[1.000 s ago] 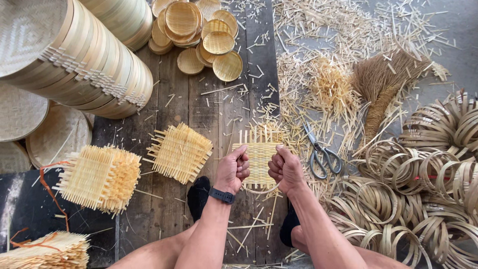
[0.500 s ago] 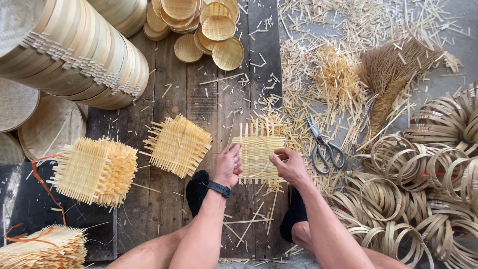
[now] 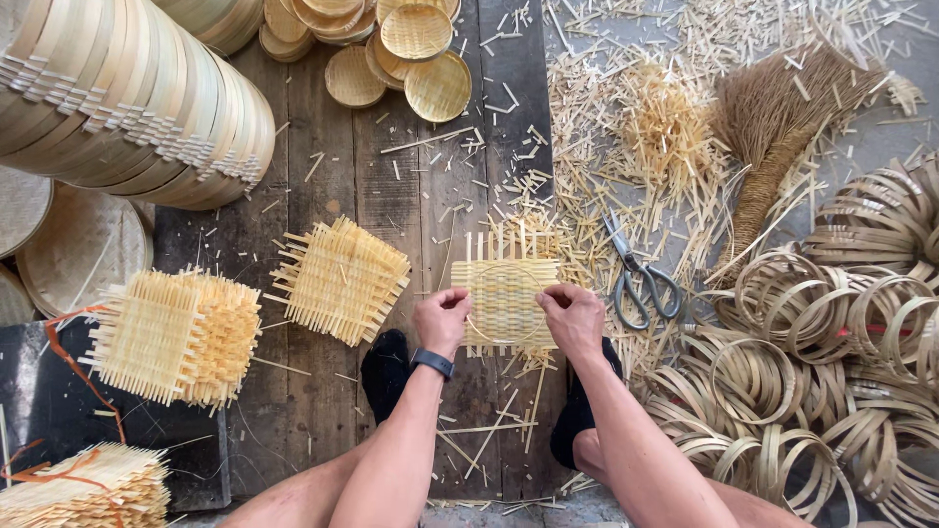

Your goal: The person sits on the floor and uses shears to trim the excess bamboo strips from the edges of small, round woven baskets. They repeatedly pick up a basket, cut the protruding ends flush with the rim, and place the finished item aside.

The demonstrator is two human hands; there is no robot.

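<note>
square woven bamboo mat [image 3: 504, 298] w/ loose strip ends, left hand [image 3: 442, 321] & right hand [image 3: 572, 318] pinching its edges, small woven trays [image 3: 416, 54] stacked, nothing in them

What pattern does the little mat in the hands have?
A pale straw-coloured criss-cross weave on the woven mat, clearest in the head view.

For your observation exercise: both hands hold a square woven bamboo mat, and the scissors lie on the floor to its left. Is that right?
Not quite. In the head view the scissors lie to the right of the woven mat, which the left hand and right hand do hold.
</note>
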